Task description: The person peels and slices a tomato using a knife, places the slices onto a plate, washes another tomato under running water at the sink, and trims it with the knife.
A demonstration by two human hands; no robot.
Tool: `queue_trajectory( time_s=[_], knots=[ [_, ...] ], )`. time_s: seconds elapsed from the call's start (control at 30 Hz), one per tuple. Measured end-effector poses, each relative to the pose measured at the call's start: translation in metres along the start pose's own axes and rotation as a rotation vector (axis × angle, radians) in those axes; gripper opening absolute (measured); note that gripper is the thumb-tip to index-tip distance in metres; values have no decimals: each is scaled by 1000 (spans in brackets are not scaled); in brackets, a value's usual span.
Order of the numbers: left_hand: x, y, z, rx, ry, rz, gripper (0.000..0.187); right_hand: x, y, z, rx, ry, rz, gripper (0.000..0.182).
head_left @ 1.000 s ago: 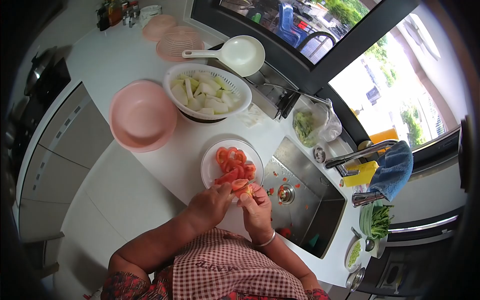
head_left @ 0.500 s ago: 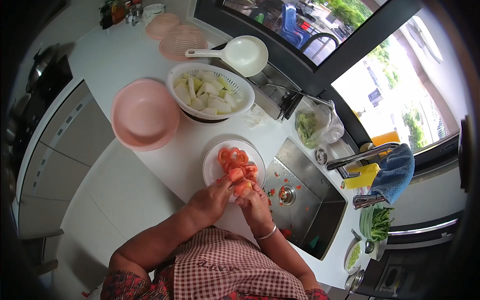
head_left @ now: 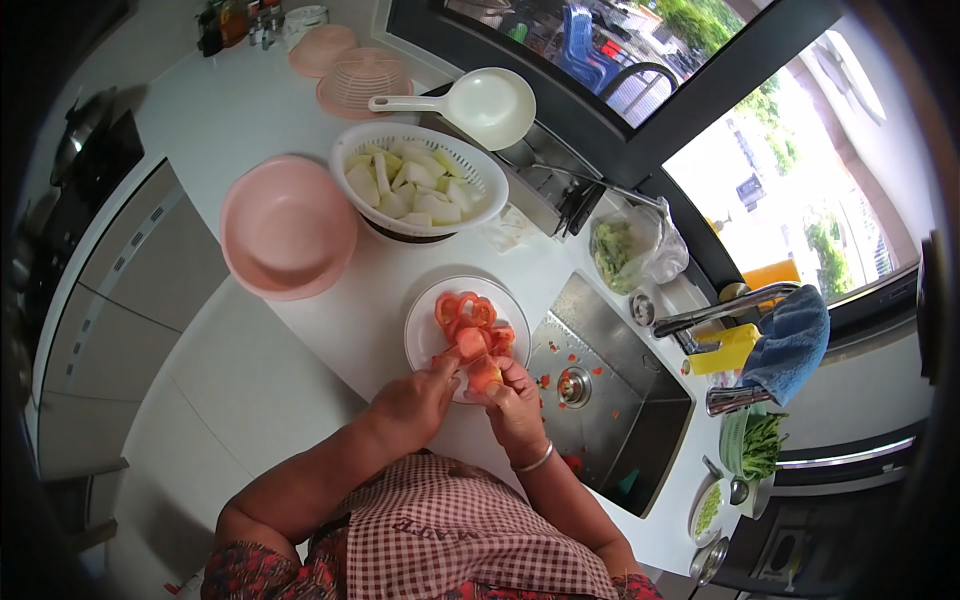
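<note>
My right hand point(head_left: 516, 402) grips a peeled-looking piece of tomato point(head_left: 485, 375) over the near edge of a white plate point(head_left: 420, 330). Close beside it, my left hand point(head_left: 418, 402) is closed, its fingertips against the tomato pieces. What sits inside its grip is hidden by the fingers. Another red tomato chunk point(head_left: 471, 344) shows just beyond the left fingertips. Cut tomato slices point(head_left: 465, 312), some ring-shaped, lie on the plate beneath and past both hands.
To the right is a steel sink point(head_left: 625, 420) with red scraps. A pink basin point(head_left: 288, 228) and a white colander point(head_left: 490, 185) of pale cut vegetable chunks stand beyond the plate. A white ladle point(head_left: 490, 108) lies behind. The faucet point(head_left: 700, 315) juts over the sink's far side.
The tomato piece in my right hand has turned a little and shows more of its side. My hands have parted very slightly. The plate and slices stay put.
</note>
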State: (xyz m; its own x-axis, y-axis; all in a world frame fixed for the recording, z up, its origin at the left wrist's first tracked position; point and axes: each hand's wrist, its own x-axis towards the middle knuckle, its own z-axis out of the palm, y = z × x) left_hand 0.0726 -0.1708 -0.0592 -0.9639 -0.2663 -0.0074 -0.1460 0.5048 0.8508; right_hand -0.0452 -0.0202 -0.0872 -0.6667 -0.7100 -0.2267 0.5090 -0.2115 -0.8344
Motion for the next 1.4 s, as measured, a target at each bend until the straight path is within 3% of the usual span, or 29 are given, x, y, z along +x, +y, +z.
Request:
queue_trajectory(
  time_s=[0.33, 0.4, 0.53, 0.6, 0.73, 0.93, 1.0, 1.13, 1.23, 1.3, 1.4],
  knots=[
    [6, -8, -3, 151, -54, -119, 47, -2, -3, -4, -93, -154, -132, 28],
    [3, -4, -7, -63, 33, -96, 46, 2, -8, -5, -111, -72, -33, 26],
    [-1, -8, -7, -70, 131, -8, 39, 0, -16, -3, -31, -14, -45, 24],
    [-4, -6, -8, -232, 138, 62, 32, 0, -16, -7, -152, -12, -95, 25],
    [-12, 15, -13, -130, 160, 206, 33, -5, -22, 2, -210, -48, -175, 28],
    [-13, 25, -15, -129, 121, 225, 35, -14, -31, 16, -186, -106, -267, 50],
    [-13, 22, -12, -93, 136, 255, 35, -16, -27, 7, -534, -84, -203, 64],
    [-14, 24, -13, -105, 94, 218, 35, -20, -29, 10, -564, -83, -239, 64],
    [-15, 27, -15, -214, 80, 187, 36, -26, -42, 14, -326, -125, -128, 54],
    [-15, 30, -18, -362, 26, 154, 36, -28, -45, 13, 28, -123, 67, 48],
    [-15, 33, -21, -452, -10, 126, 36, -29, -40, 8, 98, -142, 114, 47]
  ],
)
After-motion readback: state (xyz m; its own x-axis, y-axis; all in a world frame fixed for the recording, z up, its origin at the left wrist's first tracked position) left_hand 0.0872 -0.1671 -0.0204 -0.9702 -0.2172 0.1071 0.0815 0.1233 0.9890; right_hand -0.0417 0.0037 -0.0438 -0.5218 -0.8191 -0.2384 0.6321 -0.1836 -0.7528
